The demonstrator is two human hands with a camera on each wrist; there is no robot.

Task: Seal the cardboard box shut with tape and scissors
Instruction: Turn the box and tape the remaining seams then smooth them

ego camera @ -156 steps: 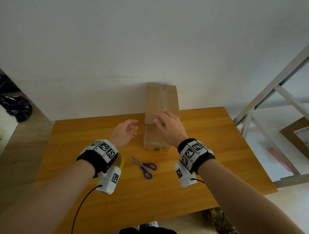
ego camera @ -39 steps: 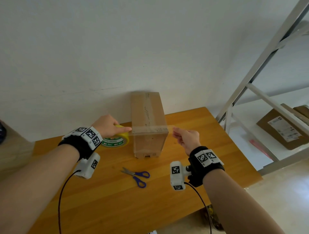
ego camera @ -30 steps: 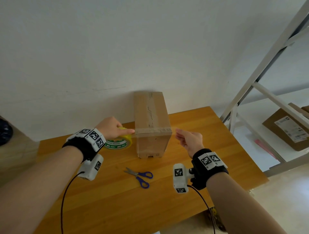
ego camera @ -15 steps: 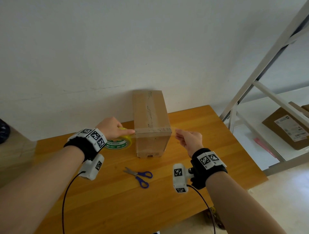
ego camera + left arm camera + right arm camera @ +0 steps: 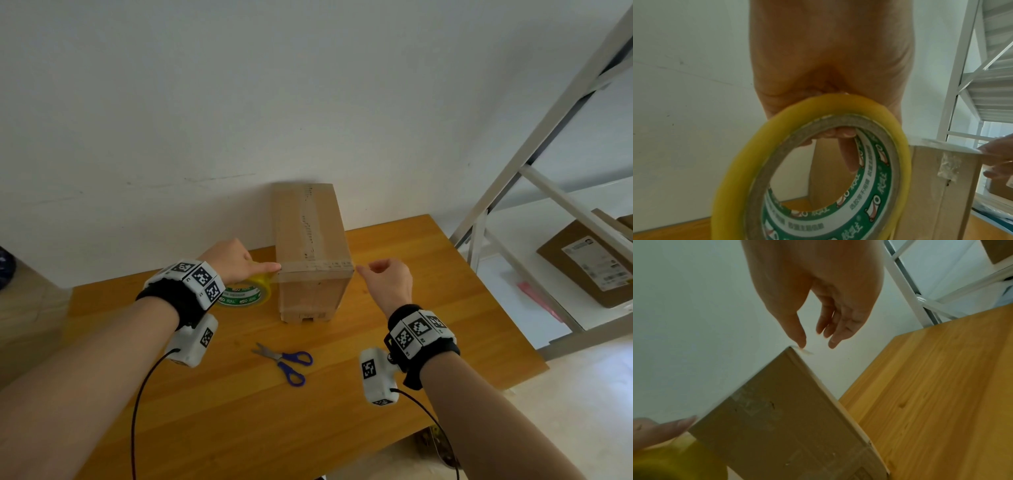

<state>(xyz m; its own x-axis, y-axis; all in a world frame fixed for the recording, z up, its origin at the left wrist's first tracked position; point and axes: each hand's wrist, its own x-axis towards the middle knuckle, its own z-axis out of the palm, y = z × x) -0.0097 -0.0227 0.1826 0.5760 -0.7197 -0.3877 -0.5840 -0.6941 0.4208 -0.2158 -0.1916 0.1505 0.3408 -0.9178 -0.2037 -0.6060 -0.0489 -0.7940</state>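
The left hand (image 5: 236,260) grips the tape roll (image 5: 245,294) beside the box (image 5: 310,246) on the table (image 5: 394,404); keep the strip taut. The right hand (image 5: 387,282), fingers loose, should press the end down.

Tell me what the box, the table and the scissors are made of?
The box looks like brown cardboard: matte, with creased edges. The table looks like wood, or a wood-look top: orange-yellow, grain lines, slight sheen. The scissors seem to have grey metal blades and blue handles, probably plastic.
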